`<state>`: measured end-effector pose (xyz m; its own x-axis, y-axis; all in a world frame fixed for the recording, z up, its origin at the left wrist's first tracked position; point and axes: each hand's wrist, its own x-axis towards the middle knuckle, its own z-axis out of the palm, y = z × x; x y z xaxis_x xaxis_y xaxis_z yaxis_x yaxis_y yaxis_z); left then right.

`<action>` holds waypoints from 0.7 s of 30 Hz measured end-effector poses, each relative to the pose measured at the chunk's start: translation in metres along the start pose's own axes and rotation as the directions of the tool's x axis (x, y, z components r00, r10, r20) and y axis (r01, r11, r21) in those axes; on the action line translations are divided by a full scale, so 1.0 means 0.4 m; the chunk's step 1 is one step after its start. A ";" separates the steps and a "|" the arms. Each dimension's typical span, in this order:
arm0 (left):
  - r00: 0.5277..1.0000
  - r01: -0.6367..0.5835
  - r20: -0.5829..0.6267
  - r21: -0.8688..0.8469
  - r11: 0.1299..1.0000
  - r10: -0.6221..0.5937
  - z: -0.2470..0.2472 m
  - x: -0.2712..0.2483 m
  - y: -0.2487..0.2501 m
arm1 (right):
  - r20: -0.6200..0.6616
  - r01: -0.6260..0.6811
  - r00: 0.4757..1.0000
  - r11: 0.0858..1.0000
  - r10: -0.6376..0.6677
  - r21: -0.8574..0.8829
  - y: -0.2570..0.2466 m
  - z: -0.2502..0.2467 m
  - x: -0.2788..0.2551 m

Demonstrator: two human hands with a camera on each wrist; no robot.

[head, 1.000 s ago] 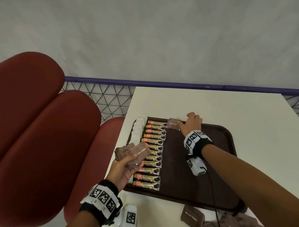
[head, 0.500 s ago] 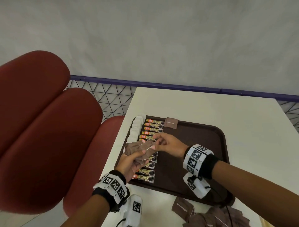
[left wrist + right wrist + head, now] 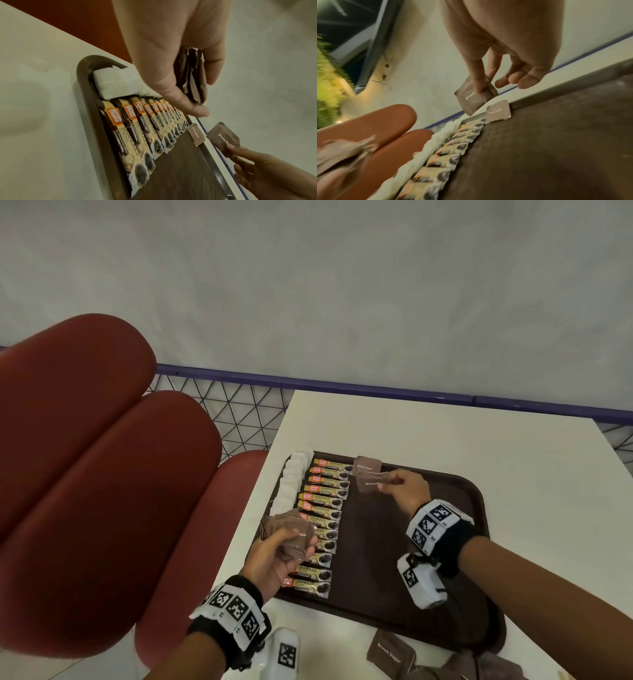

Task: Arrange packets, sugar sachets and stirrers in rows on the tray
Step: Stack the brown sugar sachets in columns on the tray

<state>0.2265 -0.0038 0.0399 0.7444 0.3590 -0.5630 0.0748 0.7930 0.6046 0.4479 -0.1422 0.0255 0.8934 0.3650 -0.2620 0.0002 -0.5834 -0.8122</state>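
Head view shows the right hand (image 3: 406, 489) pinching one brown sugar sachet (image 3: 371, 486) just above the tray (image 3: 476, 498), near a sachet already laid (image 3: 369, 466) beside the coffee packets (image 3: 323, 508). Left hand (image 3: 274, 556) grips a stack of sachets (image 3: 192, 75) over the tray's left edge.
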 end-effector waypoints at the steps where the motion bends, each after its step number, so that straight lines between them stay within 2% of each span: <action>1: 1.000 0.006 0.007 -0.014 1.000 -0.006 -0.004 0.000 0.003 | -0.013 -0.031 0.999 0.999 0.031 0.013 -0.001 -0.005 0.010; 11: 0.998 0.033 0.058 -0.043 0.999 -0.031 -0.035 0.017 0.025 | -0.070 -0.156 0.985 0.988 0.156 0.006 0.012 0.066 0.102; 21: 1.000 -0.027 -0.008 0.074 0.997 0.028 -0.061 0.024 0.032 | -0.089 -0.198 0.979 0.954 0.183 -0.226 0.011 0.098 0.123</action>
<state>0.2185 0.0217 0.0285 0.7412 0.3847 -0.5501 0.1032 0.7444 0.6597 0.4744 -0.0983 -0.0115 0.9148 0.1863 -0.3584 -0.0756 -0.7927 -0.6049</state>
